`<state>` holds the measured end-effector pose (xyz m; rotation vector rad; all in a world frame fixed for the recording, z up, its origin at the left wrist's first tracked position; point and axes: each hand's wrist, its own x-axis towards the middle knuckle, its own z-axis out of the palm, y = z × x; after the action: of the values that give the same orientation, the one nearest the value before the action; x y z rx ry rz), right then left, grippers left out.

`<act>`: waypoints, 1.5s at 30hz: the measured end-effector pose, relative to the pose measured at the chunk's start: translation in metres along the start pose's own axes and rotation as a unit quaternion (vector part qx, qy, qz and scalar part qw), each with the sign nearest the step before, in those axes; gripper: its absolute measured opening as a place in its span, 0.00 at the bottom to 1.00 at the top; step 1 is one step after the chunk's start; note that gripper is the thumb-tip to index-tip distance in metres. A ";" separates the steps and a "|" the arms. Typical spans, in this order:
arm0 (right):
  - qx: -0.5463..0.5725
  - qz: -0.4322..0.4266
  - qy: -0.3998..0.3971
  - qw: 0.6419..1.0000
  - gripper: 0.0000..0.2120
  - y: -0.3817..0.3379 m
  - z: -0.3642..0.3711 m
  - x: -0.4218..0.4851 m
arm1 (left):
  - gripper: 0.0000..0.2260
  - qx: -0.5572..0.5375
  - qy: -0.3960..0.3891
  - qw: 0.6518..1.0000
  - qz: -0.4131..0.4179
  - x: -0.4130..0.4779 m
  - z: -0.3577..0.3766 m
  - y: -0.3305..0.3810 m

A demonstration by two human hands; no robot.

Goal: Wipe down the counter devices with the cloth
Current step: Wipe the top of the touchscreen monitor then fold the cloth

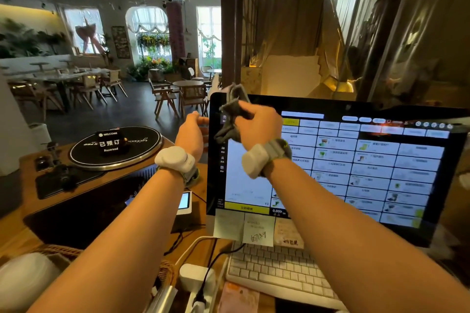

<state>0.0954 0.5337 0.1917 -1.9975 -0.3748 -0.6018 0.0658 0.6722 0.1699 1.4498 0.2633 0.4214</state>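
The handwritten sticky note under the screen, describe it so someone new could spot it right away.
Start at the big lit monitor on the counter. Three sticky notes hang along its lower left edge, above the white keyboard. Yours is the middle note, pale yellow with dark handwriting along its bottom; the left one looks blank, the right one is tan.

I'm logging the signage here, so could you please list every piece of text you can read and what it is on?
"WELCOME", "已预订", "Reserved": black sign standing on the turntable.
"0.000": bottom bar of the screen.
Screen menu entries: too blurred to read.
Sticky notes on the screen's lower edge: handwriting not legible.
Keyboard: key labels too small.
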 end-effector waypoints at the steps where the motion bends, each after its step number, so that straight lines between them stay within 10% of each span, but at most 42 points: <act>1: 0.003 0.002 0.004 1.000 0.19 -0.001 -0.003 0.004 | 0.25 0.001 0.003 1.000 -0.001 0.001 0.002 -0.001; 10: -0.129 0.087 -0.201 0.967 0.15 0.083 0.031 -0.124 | 0.17 -0.008 -0.024 0.999 -0.030 0.006 0.004 0.000; 17: -0.026 0.050 -0.025 0.998 0.17 0.031 -0.019 -0.031 | 0.21 0.021 -0.001 1.000 -0.022 0.011 0.007 0.006; 24: -0.030 0.043 -0.001 0.999 0.15 0.027 -0.038 -0.022 | 0.14 0.148 0.179 0.953 0.194 0.000 0.024 0.027; 30: -0.108 0.118 -0.173 0.972 0.12 0.095 -0.008 -0.116 | 0.19 0.253 0.004 0.905 0.343 -0.005 0.041 0.042; 41: -0.013 0.050 0.050 0.997 0.15 0.023 -0.094 0.009 | 0.21 0.343 -0.054 0.891 0.293 -0.007 0.068 0.055; 45: -0.042 0.047 0.006 0.998 0.10 0.050 -0.075 -0.024 | 0.21 0.336 -0.052 0.896 0.285 -0.015 0.071 0.056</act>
<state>0.0813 0.4440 0.1722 -2.0796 -0.2510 -0.5780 0.0756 0.6052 0.2318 2.2342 -0.1384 0.7725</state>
